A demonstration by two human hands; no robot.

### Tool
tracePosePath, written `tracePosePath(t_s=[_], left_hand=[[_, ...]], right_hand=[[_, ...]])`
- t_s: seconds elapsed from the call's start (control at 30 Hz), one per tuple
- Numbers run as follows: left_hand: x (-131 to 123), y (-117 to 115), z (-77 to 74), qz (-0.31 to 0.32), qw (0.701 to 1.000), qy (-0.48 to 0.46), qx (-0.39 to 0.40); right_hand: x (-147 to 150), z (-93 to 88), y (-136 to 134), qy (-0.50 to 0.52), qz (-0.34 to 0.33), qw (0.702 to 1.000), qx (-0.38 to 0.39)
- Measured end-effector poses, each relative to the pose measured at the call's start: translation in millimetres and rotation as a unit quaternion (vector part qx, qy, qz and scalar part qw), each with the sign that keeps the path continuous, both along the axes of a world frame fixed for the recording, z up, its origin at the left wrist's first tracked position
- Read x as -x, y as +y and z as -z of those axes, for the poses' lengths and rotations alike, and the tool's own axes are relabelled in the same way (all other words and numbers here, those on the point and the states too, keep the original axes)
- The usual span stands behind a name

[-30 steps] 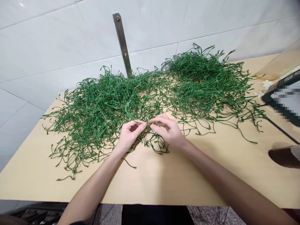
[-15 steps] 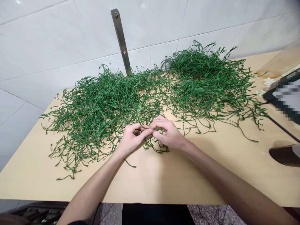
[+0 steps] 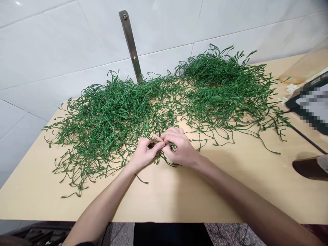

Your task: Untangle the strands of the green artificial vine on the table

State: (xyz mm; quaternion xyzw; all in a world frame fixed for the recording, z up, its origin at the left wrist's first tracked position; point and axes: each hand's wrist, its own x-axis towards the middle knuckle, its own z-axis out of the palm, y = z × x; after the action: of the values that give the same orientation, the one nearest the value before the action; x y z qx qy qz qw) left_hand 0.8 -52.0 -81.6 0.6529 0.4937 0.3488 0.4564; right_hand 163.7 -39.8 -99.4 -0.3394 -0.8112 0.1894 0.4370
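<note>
A wide tangle of thin green artificial stems lies across the back of a pale wooden table, with a second heap to the right. My left hand and my right hand meet at the front edge of the tangle. Both are closed in a pinch on the same green stem, fingertips touching. A loop of that stem arches up just behind my left fingers.
A metal bracket runs up the white tiled wall behind the stems. At the right edge lie a dark tablet-like device with a cable and a dark brown object. A clear bag sits at the far right corner.
My hands have drawn closer together and curled tighter on the stem. The stem between them has bent from nearly straight into an upward loop.
</note>
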Motion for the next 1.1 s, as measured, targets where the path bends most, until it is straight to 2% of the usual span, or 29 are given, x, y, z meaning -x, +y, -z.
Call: tracePosePath(t_s=[0.07,0.17,0.4,0.57,0.8,0.93,1.1], left_hand=[[2.2,1.7,0.7,-0.009,1.000,-0.025,0.000],[5.5,5.3,0.5,-0.057,0.996,-0.066,0.000],[4.4,6.9,-0.9,-0.115,0.985,-0.124,-0.020],[4.2,6.9,-0.1,-0.116,0.984,-0.134,-0.026],[1.5,5.9,-4.3,-0.116,0.985,-0.125,-0.005],[1.7,5.6,-7.0,-0.113,0.987,-0.109,-0.018],[3.8,6.0,-6.1,-0.107,0.990,-0.083,-0.033]], right_hand=[[-2.9,-0.1,0.7,-0.028,0.003,0.999,-0.020],[-6.9,-0.9,1.9,-0.051,0.001,0.998,-0.027],[-4.9,-4.4,0.2,0.012,0.011,0.999,0.041],[-1.7,-2.5,1.7,0.052,0.018,0.995,0.079],[-0.3,-0.4,4.5,0.104,-0.031,0.990,0.089],[-1.6,-3.9,5.2,0.148,-0.040,0.977,0.150],[-1.5,-7.4,4.8,0.236,-0.068,0.921,0.301]])
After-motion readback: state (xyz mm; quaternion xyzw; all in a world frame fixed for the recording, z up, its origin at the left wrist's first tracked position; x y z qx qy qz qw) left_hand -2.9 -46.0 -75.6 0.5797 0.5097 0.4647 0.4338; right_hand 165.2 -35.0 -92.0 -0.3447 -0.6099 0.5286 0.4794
